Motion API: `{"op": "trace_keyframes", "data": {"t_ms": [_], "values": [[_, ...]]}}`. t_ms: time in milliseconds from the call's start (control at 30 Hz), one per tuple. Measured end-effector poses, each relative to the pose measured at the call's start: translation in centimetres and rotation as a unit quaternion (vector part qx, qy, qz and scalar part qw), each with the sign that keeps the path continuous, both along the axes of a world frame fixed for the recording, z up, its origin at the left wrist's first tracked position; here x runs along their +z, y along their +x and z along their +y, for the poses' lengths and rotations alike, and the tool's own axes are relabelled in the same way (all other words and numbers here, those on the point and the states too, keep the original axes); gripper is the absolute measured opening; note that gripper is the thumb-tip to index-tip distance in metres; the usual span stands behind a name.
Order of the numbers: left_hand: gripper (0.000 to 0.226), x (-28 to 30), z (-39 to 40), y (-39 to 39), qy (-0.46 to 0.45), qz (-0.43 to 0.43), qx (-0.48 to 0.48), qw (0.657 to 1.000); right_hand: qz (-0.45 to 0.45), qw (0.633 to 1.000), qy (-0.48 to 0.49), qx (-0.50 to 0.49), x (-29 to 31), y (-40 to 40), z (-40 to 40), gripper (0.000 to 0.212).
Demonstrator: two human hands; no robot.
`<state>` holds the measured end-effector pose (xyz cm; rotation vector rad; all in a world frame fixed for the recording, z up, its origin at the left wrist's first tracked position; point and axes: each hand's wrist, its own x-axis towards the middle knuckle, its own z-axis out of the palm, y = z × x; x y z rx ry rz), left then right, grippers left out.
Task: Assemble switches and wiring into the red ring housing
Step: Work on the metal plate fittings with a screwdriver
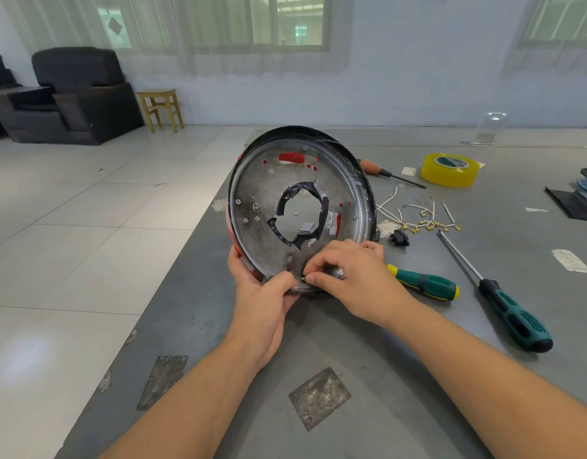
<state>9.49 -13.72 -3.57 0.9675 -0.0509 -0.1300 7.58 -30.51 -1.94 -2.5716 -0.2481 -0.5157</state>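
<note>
The ring housing (302,207) stood tilted on edge on the grey table (401,376), its metal plate with the taped-edged middle hole facing the camera and red showing through the small holes and along the left rim. The left hand (262,293) gripped its lower left rim, thumb on the plate near the bottom edge. The right hand (348,273) sat at the bottom rim, fingers curled and pinching a small metal part (303,279) against the housing; what that part was could not be told. A loose black switch (399,239) lay just right of the housing, with a bunch of white wires (418,217) with brass ends beyond it. A short green-and-yellow screwdriver (424,283) lay just beside the right hand, a longer green-handled screwdriver (504,293) further right, and a wooden-handled screwdriver (381,170) behind the housing. A roll of yellow tape (449,169) sat near the far edge. An armchair (76,94) and a wooden stool (161,109) stood on the floor at the back left.
</note>
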Motion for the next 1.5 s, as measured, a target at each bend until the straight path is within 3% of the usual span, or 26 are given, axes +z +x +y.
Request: {"op": "trace_keyframes", "data": {"t_ms": [167, 300, 400, 533, 667, 867, 1033, 1233, 1500], "values": [[0.089, -0.1, 0.1, 0.1, -0.003, 0.000, 0.014, 1.000, -0.025, 1.000, 0.011, 0.006, 0.5, -0.6, -0.4, 0.012], [0.087, 0.0, 0.3, 0.4, 0.006, 0.005, 0.031, 0.999, -0.068, 0.996, 0.028, -0.044, 1.5, -0.7, -2.6, 0.015], [0.084, 0.0, 0.6, 0.6, 0.018, 0.011, 0.037, 0.999, -0.015, 0.994, -0.018, -0.103, 1.7, -0.7, -5.1, 0.016], [0.083, 0.2, 1.4, 1.0, 0.009, 0.004, 0.050, 0.999, 0.118, 0.966, -0.152, -0.171, 1.1, -1.2, -6.5, 0.038], [0.084, 0.3, 1.9, 1.4, 0.003, 0.005, 0.065, 0.998, 0.135, 0.949, -0.191, -0.209, 0.8, -2.1, -6.5, 0.049], [0.081, 0.1, 2.3, 1.8, 0.005, -0.005, 0.079, 0.997, 0.161, 0.922, -0.247, -0.251, -0.2, -2.9, -6.3, 0.030], [0.080, 0.1, 2.6, 1.9, 0.003, -0.010, 0.095, 0.995, 0.145, 0.925, -0.267, -0.228, -0.7, -2.8, -6.4, 0.029], [0.078, 0.1, 2.9, 2.1, -0.003, 0.007, 0.124, 0.992, 0.107, 0.947, -0.220, -0.210, -1.1, -2.6, -6.3, 0.032], [0.074, 0.2, 2.9, 2.4, -0.026, 0.027, 0.141, 0.989, -0.054, 0.980, -0.152, -0.121, -0.5, -3.4, -4.5, 0.032]]}}
